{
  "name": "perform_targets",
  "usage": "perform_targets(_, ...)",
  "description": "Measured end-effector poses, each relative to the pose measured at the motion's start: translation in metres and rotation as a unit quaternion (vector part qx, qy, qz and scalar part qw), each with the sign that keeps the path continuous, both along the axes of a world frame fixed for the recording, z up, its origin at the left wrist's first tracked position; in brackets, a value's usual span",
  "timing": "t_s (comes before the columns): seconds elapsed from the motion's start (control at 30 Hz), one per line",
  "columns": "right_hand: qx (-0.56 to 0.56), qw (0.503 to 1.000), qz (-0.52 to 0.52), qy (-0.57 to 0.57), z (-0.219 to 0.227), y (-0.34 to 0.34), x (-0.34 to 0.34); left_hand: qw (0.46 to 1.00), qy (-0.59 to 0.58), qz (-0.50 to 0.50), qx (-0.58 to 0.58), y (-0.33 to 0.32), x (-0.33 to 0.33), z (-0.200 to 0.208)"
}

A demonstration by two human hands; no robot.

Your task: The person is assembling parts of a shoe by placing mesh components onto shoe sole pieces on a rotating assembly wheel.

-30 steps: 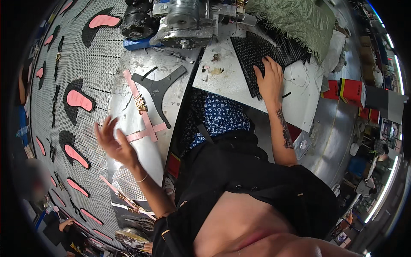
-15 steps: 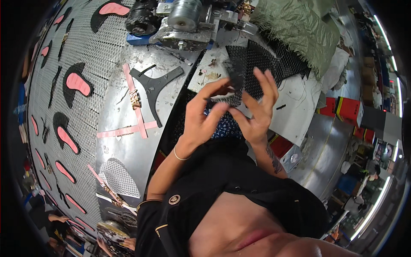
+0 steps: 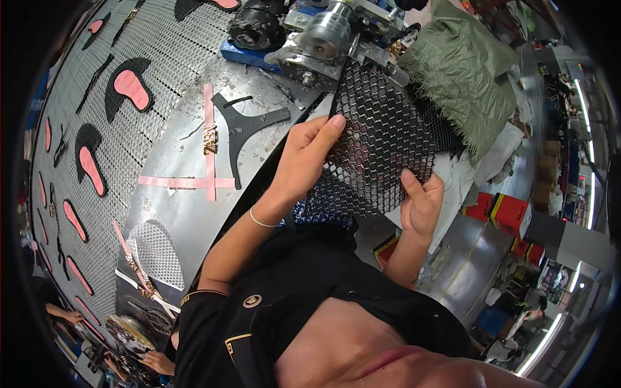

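A sheet of black mesh (image 3: pixel 381 139) with a glossy net pattern is stretched between my two hands in front of my chest. My left hand (image 3: pixel 307 155) pinches its left edge, thumb on top and fingers behind. At the lower right edge, my right hand (image 3: pixel 422 204) grips the sheet between thumb and curled fingers. More black mesh (image 3: pixel 446 126) lies on the table just beyond, partly hidden by the held sheet. A blue patterned cloth (image 3: pixel 330 216) shows beneath it at my lap.
A roller machine (image 3: pixel 323 39) stands ahead, beside a green woven sack (image 3: pixel 456 71). On the metal table lie pink straps (image 3: pixel 210 116) and a black Y-shaped piece (image 3: pixel 239 132). Leftward, a conveyor (image 3: pixel 168 64) carries pink insoles (image 3: pixel 132 90). Another person's hand (image 3: pixel 158 362) shows lower left.
Both hands, earlier raised with fingers apart near a blurred dark piece, now hold the mesh sheet spread out. My right hand has moved lower and right; the view has shifted slightly.
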State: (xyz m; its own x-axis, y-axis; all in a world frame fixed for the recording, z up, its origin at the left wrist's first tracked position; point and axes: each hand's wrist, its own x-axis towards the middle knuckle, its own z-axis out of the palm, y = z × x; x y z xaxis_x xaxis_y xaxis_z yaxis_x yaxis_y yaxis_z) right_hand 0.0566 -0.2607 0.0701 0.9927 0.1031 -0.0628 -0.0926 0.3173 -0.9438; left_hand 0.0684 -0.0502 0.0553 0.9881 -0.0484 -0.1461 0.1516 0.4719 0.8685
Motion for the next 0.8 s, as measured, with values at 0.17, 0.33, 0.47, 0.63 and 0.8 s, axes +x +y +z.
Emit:
perform_targets(0.17, -0.014, 1.000, 0.013, -0.006, 0.004, 0.013, 0.007, 0.996, 0.034, 0.023, -0.078, 0.009, -0.001, 0.001)
perform_targets(0.33, -0.035, 0.997, 0.063, -0.011, 0.009, 0.044, 0.027, 0.995, 0.010, 0.099, -0.027, 0.030, -0.008, 0.007)
perform_targets(0.47, -0.073, 0.992, 0.095, -0.030, 0.012, 0.077, 0.044, 0.983, 0.019, 0.180, -0.001, 0.048, -0.018, 0.004)
perform_targets(0.63, -0.185, 0.973, 0.108, -0.088, 0.016, 0.096, 0.051, 0.954, -0.029, 0.266, 0.133, 0.056, -0.043, -0.016)
perform_targets(0.8, -0.259, 0.960, 0.046, -0.099, 0.024, 0.093, 0.048, 0.974, 0.031, 0.215, 0.068, 0.031, -0.063, -0.030)
